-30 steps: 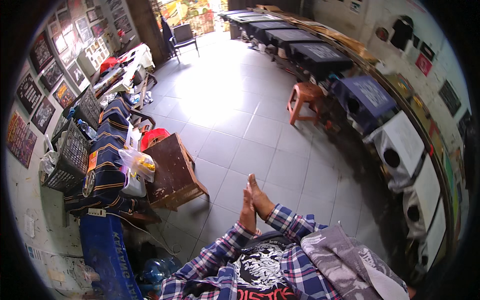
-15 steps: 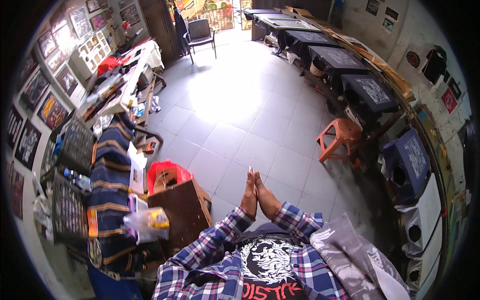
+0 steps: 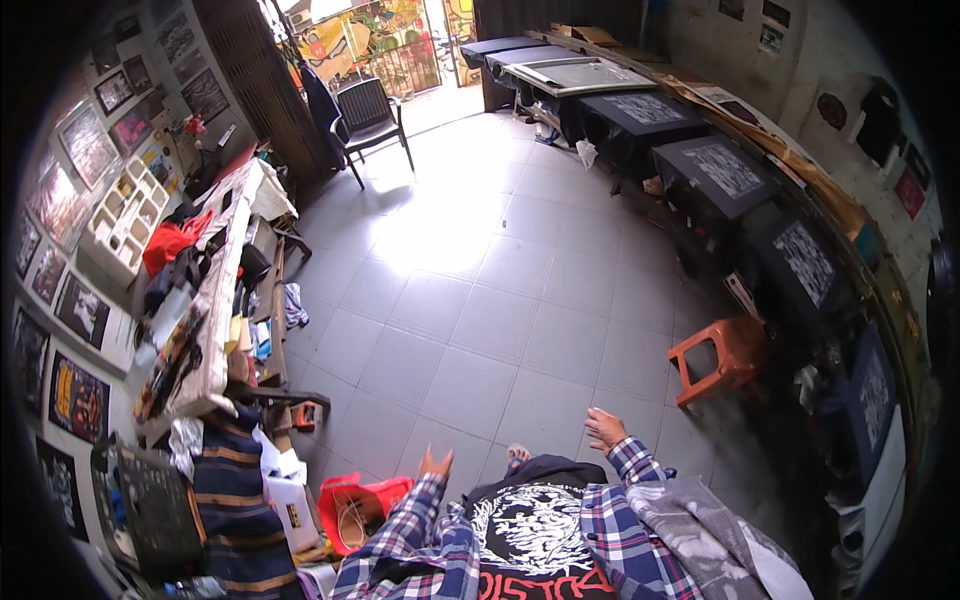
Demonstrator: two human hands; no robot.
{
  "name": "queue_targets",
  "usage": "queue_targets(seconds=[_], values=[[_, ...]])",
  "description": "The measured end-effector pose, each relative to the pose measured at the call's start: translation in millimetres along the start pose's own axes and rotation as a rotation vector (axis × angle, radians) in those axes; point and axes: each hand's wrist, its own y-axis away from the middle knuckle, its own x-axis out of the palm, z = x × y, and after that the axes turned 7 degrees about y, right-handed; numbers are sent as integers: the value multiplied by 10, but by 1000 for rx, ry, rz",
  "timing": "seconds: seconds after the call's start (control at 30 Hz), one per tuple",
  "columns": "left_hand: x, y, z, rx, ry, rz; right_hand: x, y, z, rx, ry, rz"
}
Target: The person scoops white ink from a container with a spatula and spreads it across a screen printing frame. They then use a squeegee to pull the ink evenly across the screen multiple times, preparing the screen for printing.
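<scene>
Spreading apart with open, empty fingers, the left hand [image 3: 436, 464] was seen at seven o'clock and the right hand [image 3: 604, 428] at five o'clock, above the black printed shirt [image 3: 530, 525] at six o'clock.

a screen-printing workshop is shown: a row of dark printing tables [image 3: 720, 175] with printed panels is lined along the right wall, framed prints [image 3: 75, 395] are hung on the left wall, and a cluttered workbench [image 3: 215, 290] is piled with cloth on a tiled floor [image 3: 480, 300].
</scene>
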Motion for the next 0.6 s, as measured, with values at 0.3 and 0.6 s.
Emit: queue_targets(seconds=[0.3, 0.6], values=[[-517, -1846, -859, -440, 61, 263, -409, -2273, 1825, 147, 54, -126], [-1606, -5364, -2641, -349, -290, 310, 373, -3614, 5025, -125, -218, -345]])
